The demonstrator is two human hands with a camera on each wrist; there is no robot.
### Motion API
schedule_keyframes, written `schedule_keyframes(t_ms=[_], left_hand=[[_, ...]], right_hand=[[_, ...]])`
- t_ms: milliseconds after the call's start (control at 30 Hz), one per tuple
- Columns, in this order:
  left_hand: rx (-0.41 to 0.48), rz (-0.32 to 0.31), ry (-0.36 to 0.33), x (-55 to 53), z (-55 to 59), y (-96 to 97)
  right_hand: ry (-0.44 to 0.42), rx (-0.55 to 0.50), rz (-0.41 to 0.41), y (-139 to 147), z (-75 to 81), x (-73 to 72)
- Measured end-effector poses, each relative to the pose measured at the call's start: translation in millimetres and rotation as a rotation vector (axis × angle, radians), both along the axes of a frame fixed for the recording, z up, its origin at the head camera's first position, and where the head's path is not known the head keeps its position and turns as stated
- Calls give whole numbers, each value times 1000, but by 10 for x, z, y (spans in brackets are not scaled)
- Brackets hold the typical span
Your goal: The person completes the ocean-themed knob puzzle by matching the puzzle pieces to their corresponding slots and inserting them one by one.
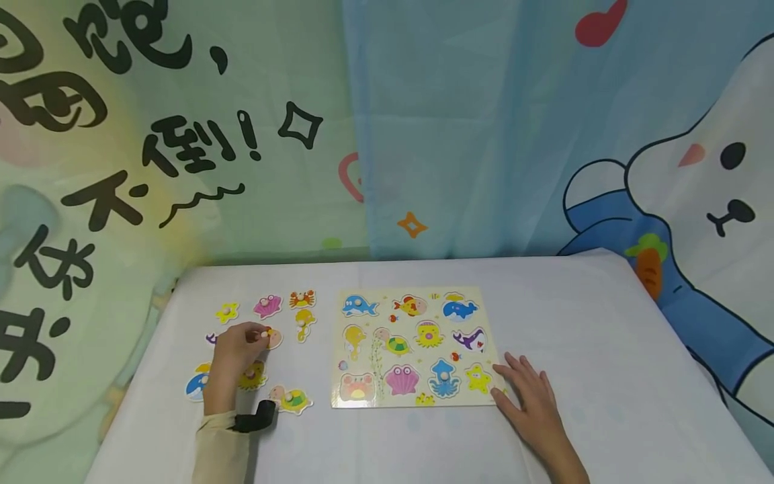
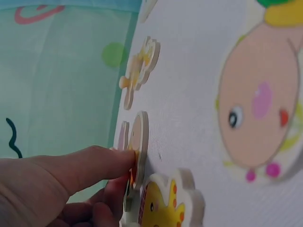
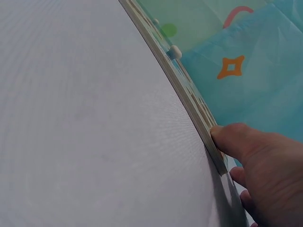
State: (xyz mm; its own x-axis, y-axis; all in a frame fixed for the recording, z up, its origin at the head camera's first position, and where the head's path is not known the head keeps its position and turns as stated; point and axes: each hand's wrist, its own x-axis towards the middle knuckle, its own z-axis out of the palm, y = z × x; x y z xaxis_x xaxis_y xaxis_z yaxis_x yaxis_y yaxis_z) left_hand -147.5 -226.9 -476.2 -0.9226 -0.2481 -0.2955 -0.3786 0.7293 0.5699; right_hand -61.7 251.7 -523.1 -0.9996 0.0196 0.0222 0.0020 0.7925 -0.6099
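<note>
My left hand [image 1: 238, 346] pinches a peach-and-orange wooden puzzle piece [image 2: 139, 149] between thumb and fingers, low over the white table. Around it lie loose knobbed pieces: a turtle [image 1: 294, 401], a yellow octopus [image 1: 252, 375], a blue whale [image 1: 196, 385], a pink shell [image 1: 268, 306], a crab [image 1: 302, 298], a seahorse [image 1: 304, 324] and a yellow star [image 1: 227, 312]. The sea-animal puzzle board [image 1: 377, 349] lies right of them. My right hand [image 1: 533, 402] rests at the board's right edge, fingers spread, its thumb [image 3: 234, 137] touching the edge.
A white cloth covers the table [image 1: 605, 323]. Behind it hangs a printed fabric backdrop [image 1: 441, 134] with a cartoon animal on the right. A black strap [image 1: 256, 417] sticks out from the left wrist. In the right wrist view a pale knob [image 3: 174, 52] stands up from the board.
</note>
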Motion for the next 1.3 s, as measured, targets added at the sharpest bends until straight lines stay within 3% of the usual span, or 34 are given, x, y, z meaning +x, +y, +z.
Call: schedule_keyframes(t_ms=[233,400,567,700,967,1300], left_hand=[[13,-15,-46,-41,-23,-7],[-7,-51,-36,-39,24,10],[-38,-56,14,-23,80,49],[-65,-82,105,-26,119,119],[-54,-149,291,-127,129,372],[-65,-247,315,-282,156,942]], right_hand=[[12,-7,4,1,-11,4],[23,-7,5,-6,-14,9],[17,-9,4,-13,-18,14],[13,-3,0,-11,-18,17],[-6,-13,4,-28,-19,6],[12,10,13,11,-35,1]])
